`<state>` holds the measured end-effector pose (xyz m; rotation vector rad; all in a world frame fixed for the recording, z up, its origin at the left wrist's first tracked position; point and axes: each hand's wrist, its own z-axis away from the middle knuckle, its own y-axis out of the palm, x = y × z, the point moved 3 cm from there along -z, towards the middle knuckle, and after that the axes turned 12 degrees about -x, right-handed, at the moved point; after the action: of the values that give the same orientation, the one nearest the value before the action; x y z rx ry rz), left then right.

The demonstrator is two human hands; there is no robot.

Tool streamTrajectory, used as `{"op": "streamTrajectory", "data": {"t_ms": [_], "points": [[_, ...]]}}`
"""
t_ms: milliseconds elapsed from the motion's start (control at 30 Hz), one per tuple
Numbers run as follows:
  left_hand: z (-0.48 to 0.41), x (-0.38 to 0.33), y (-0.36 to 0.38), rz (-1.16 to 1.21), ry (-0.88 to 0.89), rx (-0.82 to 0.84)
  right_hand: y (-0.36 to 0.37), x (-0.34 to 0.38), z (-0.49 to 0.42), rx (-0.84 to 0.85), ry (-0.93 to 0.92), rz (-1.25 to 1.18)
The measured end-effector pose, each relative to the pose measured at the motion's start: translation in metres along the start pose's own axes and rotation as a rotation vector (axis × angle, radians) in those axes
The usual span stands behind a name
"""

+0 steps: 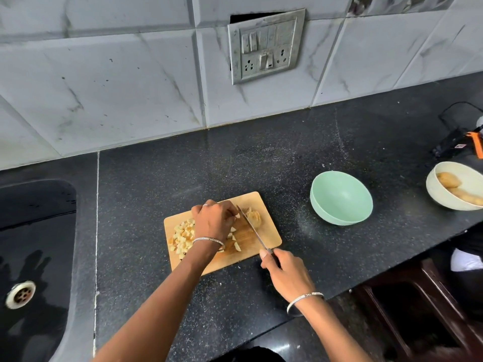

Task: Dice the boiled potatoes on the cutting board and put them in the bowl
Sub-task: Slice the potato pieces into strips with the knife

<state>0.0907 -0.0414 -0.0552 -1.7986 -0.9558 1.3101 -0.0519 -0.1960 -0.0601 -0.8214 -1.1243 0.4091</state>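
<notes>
Steadying the boiled potato [254, 217] with curled fingertips, the left hand [213, 220] braces it; right hand [283, 273] grips the knife [252, 227]. Potato judged soft, crumbly; hold flanks lightly.

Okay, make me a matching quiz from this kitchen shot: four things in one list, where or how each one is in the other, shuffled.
1 green bowl
2 white bowl
3 knife
4 dice

A holds whole potatoes
B in the right hand
C empty
D heaped at the board's left end

Pairs: 1-C, 2-A, 3-B, 4-D
</notes>
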Motion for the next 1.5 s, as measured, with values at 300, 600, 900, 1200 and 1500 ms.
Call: {"op": "streamTrajectory", "data": {"t_ms": [300,600,900,1200,1500], "points": [[0.000,0.000,-0.004,-0.047,-0.090,0.004,0.011,0.010,0.003,-0.003,-0.008,0.093],[-0.002,0.000,-0.003,-0.036,-0.098,0.021,0.018,0.028,0.005,-0.011,0.066,0.229],[0.006,0.005,-0.010,-0.105,-0.162,-0.060,0.018,0.027,0.016,-0.034,0.003,0.284],[0.001,0.010,-0.022,-0.068,-0.193,-0.008,0.011,0.027,0.008,-0.085,-0.019,0.285],[-0.005,0.012,-0.029,0.006,-0.226,-0.086,0.017,0.030,0.021,-0.027,-0.063,0.185]]}}
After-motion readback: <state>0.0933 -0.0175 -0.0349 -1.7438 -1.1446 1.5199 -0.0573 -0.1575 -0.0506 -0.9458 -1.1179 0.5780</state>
